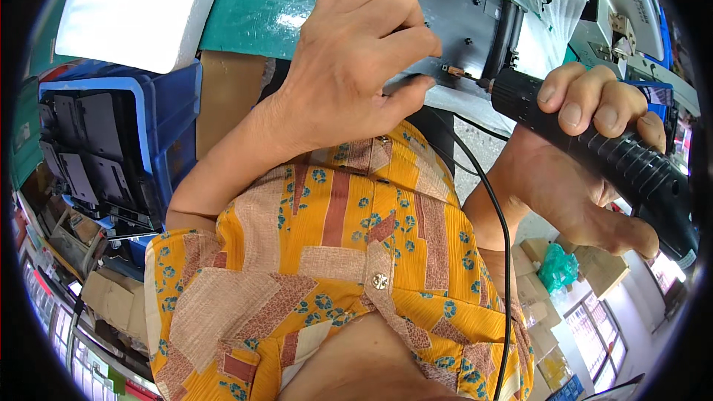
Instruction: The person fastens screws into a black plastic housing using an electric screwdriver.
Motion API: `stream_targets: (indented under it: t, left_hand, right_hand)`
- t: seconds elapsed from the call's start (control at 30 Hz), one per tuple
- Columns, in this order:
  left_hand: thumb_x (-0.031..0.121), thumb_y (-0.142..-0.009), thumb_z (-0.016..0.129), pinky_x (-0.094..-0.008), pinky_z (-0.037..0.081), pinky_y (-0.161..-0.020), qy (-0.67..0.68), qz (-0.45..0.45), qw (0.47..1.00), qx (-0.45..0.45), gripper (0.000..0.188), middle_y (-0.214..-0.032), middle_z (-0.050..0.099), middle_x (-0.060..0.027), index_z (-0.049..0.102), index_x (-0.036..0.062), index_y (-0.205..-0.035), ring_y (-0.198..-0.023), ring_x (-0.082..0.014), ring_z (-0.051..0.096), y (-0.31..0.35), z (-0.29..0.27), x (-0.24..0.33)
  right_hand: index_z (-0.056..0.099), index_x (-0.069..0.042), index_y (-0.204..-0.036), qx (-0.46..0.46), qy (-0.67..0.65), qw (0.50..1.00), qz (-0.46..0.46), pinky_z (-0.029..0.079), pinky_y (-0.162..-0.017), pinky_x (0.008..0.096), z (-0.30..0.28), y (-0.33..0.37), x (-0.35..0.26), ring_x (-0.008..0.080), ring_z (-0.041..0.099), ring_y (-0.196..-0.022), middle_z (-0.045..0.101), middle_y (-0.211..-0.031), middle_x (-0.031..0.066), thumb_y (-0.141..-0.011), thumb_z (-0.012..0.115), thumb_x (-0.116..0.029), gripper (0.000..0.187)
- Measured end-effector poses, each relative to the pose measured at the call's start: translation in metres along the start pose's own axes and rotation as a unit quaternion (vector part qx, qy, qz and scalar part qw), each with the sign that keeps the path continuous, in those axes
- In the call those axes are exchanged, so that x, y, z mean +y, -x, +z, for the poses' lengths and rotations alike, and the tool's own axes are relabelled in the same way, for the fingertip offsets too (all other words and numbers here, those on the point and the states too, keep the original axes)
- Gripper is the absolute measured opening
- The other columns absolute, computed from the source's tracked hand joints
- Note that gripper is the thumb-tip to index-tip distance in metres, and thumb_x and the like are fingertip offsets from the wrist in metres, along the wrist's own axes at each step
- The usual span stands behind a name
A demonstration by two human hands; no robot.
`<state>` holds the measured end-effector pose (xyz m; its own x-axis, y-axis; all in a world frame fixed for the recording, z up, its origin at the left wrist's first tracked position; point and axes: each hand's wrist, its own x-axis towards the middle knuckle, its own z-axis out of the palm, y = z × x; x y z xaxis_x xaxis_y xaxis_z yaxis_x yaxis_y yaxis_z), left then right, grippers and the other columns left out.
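At the green table (256, 4), flat black panel (451, 21), ribbed screwdriver (622, 163)

Green tabletop (260, 11) is kinda shining here. A white foam slab (141, 7) is lying left, and a dark panel (449, 18) is sitting farther right, white foam sheeting (548, 26) showing beside it.

I count 1 black power screwdriver (640, 177), 1 dark panel (453, 18) beside it and 1 teal plastic bag (558, 267).
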<state>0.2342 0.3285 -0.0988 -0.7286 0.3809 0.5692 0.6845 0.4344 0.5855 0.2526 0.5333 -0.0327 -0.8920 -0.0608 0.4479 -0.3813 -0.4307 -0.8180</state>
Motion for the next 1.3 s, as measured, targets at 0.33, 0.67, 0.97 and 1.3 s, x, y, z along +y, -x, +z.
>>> stream_targets:
  t: [0.33,0.67,0.97,1.3]
  left_hand:
    - [0.010,-0.071,0.080,-0.0539,0.042,-0.100,0.036,-0.055,0.997,-0.042,0.025,-0.089,0.054,-0.0072,0.069,0.0058,-0.093,-0.089,-0.0276,0.056,-0.001,-0.015,0.003]
    - [0.009,-0.072,0.079,-0.0526,0.042,-0.099,-0.082,0.124,0.985,0.085,0.020,-0.087,0.053,-0.0074,0.069,0.0053,-0.089,-0.086,-0.0268,0.055,-0.001,-0.001,-0.013]
    - [0.010,-0.071,0.079,-0.0520,0.042,-0.098,0.049,-0.051,0.997,-0.029,0.019,-0.086,0.051,-0.0078,0.069,0.0051,-0.087,-0.086,-0.0265,0.053,-0.003,-0.014,0.003]
    - [0.011,-0.072,0.077,-0.0515,0.042,-0.098,0.037,-0.041,0.998,-0.029,0.020,-0.087,0.048,-0.0087,0.066,0.0048,-0.087,-0.089,-0.0278,0.051,-0.005,-0.013,0.004]
  right_hand:
    - [0.067,-0.014,-0.125,-0.020,0.014,1.000,0.001,0.045,-0.074,0.0395,-0.003,-0.001,0.010,0.0227,0.055,-0.083,0.057,-0.100,0.0062,-0.075,0.058,-0.091,0.093]
    - [0.068,-0.012,-0.119,-0.002,0.036,0.999,0.000,0.046,-0.072,0.0393,0.003,0.000,0.008,0.0227,0.055,-0.081,0.057,-0.098,0.0061,-0.074,0.058,-0.092,0.092]
    - [0.068,-0.011,-0.119,-0.001,0.038,0.999,0.001,0.047,-0.073,0.0399,0.005,-0.001,0.007,0.0229,0.055,-0.081,0.056,-0.097,0.0058,-0.076,0.060,-0.089,0.089]
    - [0.067,-0.011,-0.117,-0.007,0.077,0.997,-0.007,0.047,-0.071,0.0397,0.002,-0.003,0.001,0.0226,0.055,-0.079,0.057,-0.095,0.0060,-0.072,0.059,-0.093,0.094]
